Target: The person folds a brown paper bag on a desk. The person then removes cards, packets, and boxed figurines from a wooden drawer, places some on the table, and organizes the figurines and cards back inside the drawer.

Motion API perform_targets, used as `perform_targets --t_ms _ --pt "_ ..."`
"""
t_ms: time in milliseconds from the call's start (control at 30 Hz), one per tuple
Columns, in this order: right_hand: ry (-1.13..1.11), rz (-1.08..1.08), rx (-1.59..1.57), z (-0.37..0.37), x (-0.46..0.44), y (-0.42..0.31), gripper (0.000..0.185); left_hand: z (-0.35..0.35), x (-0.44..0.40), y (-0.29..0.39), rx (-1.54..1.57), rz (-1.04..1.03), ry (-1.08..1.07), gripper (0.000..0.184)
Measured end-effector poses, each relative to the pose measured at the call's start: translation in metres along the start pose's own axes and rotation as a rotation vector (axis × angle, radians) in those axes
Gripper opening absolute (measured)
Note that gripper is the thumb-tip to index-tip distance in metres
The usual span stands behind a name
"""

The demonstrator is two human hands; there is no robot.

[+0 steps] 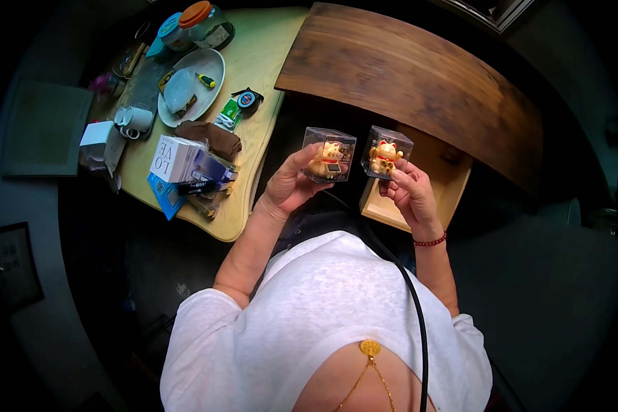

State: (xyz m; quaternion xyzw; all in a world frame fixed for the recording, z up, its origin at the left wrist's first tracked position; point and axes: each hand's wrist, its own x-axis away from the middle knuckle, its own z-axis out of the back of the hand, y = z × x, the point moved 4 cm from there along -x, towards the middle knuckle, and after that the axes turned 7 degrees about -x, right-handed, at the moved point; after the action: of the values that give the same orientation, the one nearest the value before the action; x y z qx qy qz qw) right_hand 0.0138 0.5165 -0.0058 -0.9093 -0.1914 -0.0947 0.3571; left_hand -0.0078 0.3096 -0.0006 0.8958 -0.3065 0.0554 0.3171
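In my left hand (pixel 290 184) is a clear plastic box with a cream lucky cat figurine (pixel 331 158) inside, gripped by its left side and base. My right hand (pixel 413 192) grips a second clear box at its lower right corner; the lucky cat figurine (pixel 384 156) in it has red ears and a raised paw. Both boxes are held up side by side, a small gap between them. Below and behind the right box, a wooden drawer (pixel 453 185) stands pulled out.
A brown wooden top (pixel 405 75) spans the back right. On the pale table (pixel 264 75) at left are a white plate (pixel 216 65), a tape measure (pixel 248 100), a LOVE box (pixel 172 159), a white mug (pixel 137 119) and an orange-lidded jar (pixel 206 27). A black cable (pixel 412 288) crosses my front.
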Motion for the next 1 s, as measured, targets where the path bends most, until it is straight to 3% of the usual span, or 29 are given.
perform_targets --t_ms 133,400,500,700,833,933,1000 --pt "0.022 -0.001 0.005 0.011 0.004 -0.003 0.037 -0.014 -0.004 -0.004 -0.063 0.006 0.08 0.043" --pt "0.093 0.03 0.055 0.033 0.008 -0.008 0.039 -0.014 -0.011 -0.013 -0.077 0.017 0.13 0.043" --pt "0.235 0.148 0.181 0.089 0.007 -0.007 0.04 -0.012 -0.011 -0.014 -0.04 0.015 0.146 0.041" --pt "0.531 0.138 0.187 0.222 -0.008 0.027 0.046 0.005 -0.011 -0.024 -0.014 0.039 0.164 0.039" --pt "0.593 0.26 0.359 0.259 -0.035 0.038 0.037 0.009 -0.01 -0.033 -0.011 0.048 0.162 0.047" --pt "0.587 0.212 0.58 0.277 -0.066 0.04 0.041 0.004 -0.009 -0.035 -0.038 0.053 0.194 0.047" --pt "0.596 0.253 0.607 0.271 -0.084 0.035 0.038 -0.005 -0.007 -0.036 -0.055 0.082 0.195 0.039"
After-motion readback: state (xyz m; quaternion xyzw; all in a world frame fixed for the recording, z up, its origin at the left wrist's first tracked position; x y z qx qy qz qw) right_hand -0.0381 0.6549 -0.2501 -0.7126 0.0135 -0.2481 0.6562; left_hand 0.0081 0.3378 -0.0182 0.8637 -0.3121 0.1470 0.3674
